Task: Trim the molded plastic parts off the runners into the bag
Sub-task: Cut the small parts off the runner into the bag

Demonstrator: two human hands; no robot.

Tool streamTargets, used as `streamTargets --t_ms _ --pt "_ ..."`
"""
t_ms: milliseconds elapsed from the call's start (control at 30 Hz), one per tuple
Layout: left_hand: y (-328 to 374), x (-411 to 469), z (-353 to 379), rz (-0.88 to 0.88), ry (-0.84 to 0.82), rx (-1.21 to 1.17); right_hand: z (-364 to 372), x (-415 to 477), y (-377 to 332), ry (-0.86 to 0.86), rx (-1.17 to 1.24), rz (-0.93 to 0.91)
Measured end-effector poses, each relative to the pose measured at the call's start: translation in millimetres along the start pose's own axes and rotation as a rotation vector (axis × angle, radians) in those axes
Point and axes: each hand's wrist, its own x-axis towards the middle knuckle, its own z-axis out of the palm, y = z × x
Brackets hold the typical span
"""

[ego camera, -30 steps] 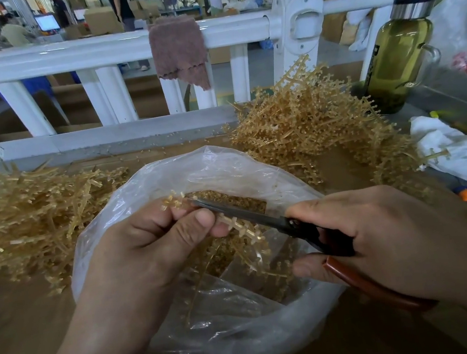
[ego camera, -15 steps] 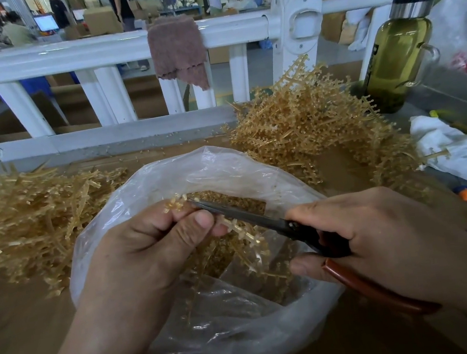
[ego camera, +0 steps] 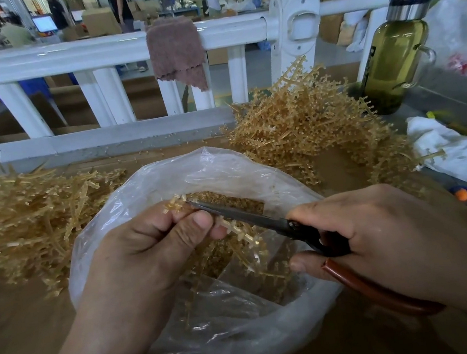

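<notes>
A clear plastic bag (ego camera: 225, 166) lies open on the brown table, with small amber parts (ego camera: 229, 199) heaped inside. My left hand (ego camera: 144, 252) pinches an amber runner (ego camera: 242, 234) over the bag's mouth; the runner's tip sticks out past my fingers. My right hand (ego camera: 380, 235) grips scissors (ego camera: 249, 219) with black blades and red-brown handles. The blades look closed and lie along the runner, their tip beside my left fingertips.
A pile of bare amber runners (ego camera: 25, 217) lies at the left. A pile of runners with parts (ego camera: 308, 126) sits behind the bag at the right. A green bottle (ego camera: 394, 60), a white cloth (ego camera: 452, 150) and a white railing (ego camera: 93, 52) with a brown rag (ego camera: 175, 51) border the table.
The scissors and both hands have barely shifted; the blade tip stays at the runner beside my left fingers.
</notes>
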Motion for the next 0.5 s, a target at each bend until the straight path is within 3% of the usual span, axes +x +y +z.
streamTargets --t_ms 500 --pt "-5.5 -5.1 -7.1 -0.005 0.069 0.242 9.0 2.1 8.9 -0.007 0.053 0.002"
